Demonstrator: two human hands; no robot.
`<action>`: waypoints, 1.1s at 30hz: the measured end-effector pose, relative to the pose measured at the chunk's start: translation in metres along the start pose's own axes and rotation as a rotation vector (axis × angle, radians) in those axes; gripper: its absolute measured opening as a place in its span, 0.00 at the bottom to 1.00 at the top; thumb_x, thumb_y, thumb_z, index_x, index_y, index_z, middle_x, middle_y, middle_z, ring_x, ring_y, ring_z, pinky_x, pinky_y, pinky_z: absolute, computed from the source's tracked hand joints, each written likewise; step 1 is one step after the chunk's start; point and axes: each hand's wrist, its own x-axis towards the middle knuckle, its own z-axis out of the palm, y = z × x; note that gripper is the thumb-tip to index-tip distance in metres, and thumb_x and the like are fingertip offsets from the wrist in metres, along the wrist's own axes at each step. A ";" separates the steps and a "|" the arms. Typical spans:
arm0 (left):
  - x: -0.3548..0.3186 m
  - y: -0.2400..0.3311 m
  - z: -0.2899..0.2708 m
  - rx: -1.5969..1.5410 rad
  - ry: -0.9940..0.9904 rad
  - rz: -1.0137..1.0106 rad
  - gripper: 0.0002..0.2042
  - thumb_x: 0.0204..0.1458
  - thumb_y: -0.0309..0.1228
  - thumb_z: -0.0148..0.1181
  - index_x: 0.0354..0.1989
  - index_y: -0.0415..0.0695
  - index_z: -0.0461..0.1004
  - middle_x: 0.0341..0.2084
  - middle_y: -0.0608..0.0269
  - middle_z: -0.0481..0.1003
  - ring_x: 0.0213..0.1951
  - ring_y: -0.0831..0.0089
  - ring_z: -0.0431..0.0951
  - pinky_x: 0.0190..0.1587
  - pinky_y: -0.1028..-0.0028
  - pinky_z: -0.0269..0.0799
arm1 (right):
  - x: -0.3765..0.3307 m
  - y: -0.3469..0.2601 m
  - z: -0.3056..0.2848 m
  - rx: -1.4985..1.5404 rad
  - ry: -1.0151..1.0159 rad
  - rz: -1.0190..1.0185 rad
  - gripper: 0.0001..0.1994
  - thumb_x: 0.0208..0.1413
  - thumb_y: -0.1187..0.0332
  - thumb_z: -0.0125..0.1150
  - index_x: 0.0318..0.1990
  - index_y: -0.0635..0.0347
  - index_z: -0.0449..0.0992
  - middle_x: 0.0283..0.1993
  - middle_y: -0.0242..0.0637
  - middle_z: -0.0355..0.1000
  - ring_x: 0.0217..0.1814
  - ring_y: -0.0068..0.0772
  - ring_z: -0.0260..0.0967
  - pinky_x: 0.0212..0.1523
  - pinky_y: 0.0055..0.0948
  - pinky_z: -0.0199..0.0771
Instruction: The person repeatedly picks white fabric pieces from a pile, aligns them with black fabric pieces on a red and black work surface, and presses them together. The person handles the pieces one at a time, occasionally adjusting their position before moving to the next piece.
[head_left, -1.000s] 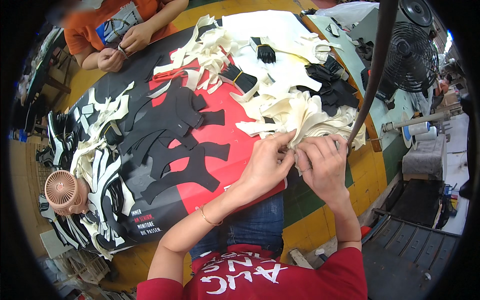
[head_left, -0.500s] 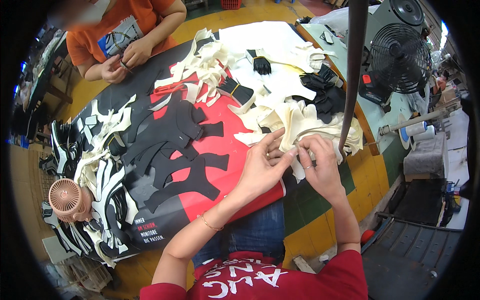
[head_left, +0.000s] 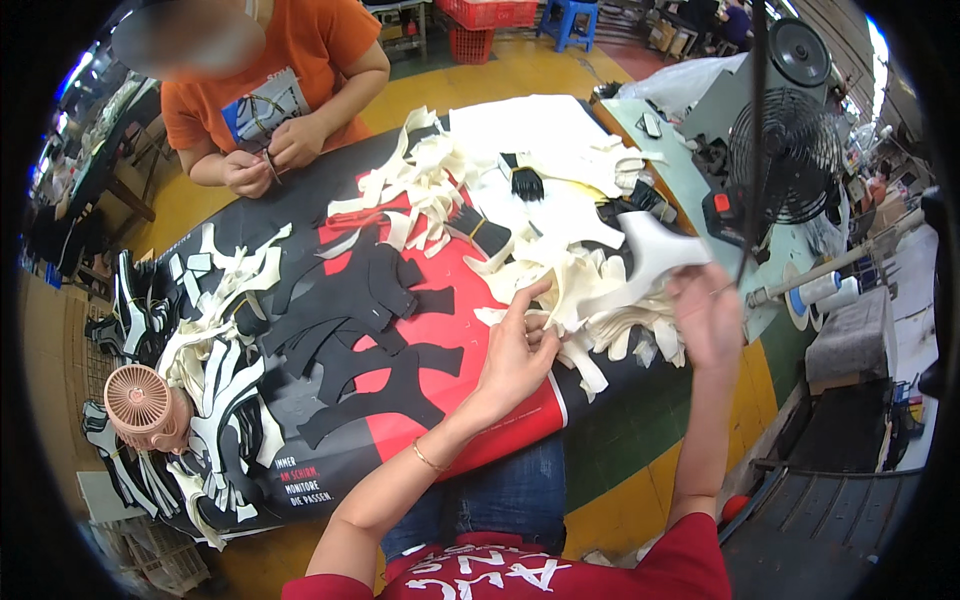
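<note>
My right hand [head_left: 708, 315], smeared by motion, grips one end of a white curved cut fabric piece [head_left: 650, 250] and holds it raised over the heap. The piece's other end reaches down toward my left hand [head_left: 522, 350]. My left hand's fingers are curled around the edge of a cream fabric piece [head_left: 568, 305] at the near side of the heap; the exact grip is partly hidden. Beneath and beside both hands lie several cream cut pieces [head_left: 632, 330]. Left of my left hand, black curved cut pieces [head_left: 385, 395] lie on the red and black printed sheet [head_left: 470, 385].
Across the table a person in orange [head_left: 330, 100] works with a small item. Black bundles [head_left: 525, 180] lie among cream strips [head_left: 425, 165]. A pink fan [head_left: 140, 400] stands at left. A dark upright pole [head_left: 757, 120] and black fan [head_left: 785, 150] stand at right.
My right hand has moved away from my left, to the right, lifting the white piece off the heap. My left hand stays near the heap. The view has tilted up slightly.
</note>
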 end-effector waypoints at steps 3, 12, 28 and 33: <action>0.007 -0.009 -0.001 -0.192 0.034 -0.041 0.20 0.60 0.16 0.48 0.59 0.39 0.55 0.38 0.51 0.79 0.42 0.68 0.83 0.43 0.74 0.81 | 0.039 -0.061 -0.042 0.370 -0.024 -0.035 0.11 0.67 0.70 0.49 0.48 0.69 0.73 0.46 0.41 0.73 0.47 0.34 0.69 0.44 0.31 0.68; 0.012 0.012 -0.003 0.059 0.056 -0.079 0.15 0.63 0.35 0.58 0.44 0.35 0.64 0.21 0.52 0.77 0.26 0.65 0.83 0.27 0.66 0.79 | 0.015 -0.133 -0.032 -0.010 -0.228 -0.211 0.15 0.68 0.67 0.47 0.54 0.69 0.70 0.48 0.41 0.68 0.46 0.32 0.59 0.45 0.31 0.60; -0.168 0.024 -0.101 -0.428 0.185 -0.154 0.13 0.67 0.31 0.53 0.53 0.34 0.70 0.39 0.61 0.79 0.37 0.82 0.76 0.39 0.79 0.73 | -0.126 0.100 0.199 -1.008 -0.605 -0.118 0.13 0.49 0.70 0.73 0.42 0.60 0.79 0.43 0.42 0.76 0.43 0.41 0.75 0.43 0.34 0.74; -0.171 0.030 -0.112 -0.404 0.238 -0.142 0.13 0.65 0.33 0.56 0.49 0.35 0.73 0.34 0.66 0.79 0.33 0.86 0.74 0.37 0.81 0.72 | -0.110 0.116 0.204 -1.136 -0.341 -0.154 0.20 0.47 0.68 0.76 0.47 0.65 0.78 0.46 0.43 0.75 0.45 0.37 0.75 0.43 0.30 0.76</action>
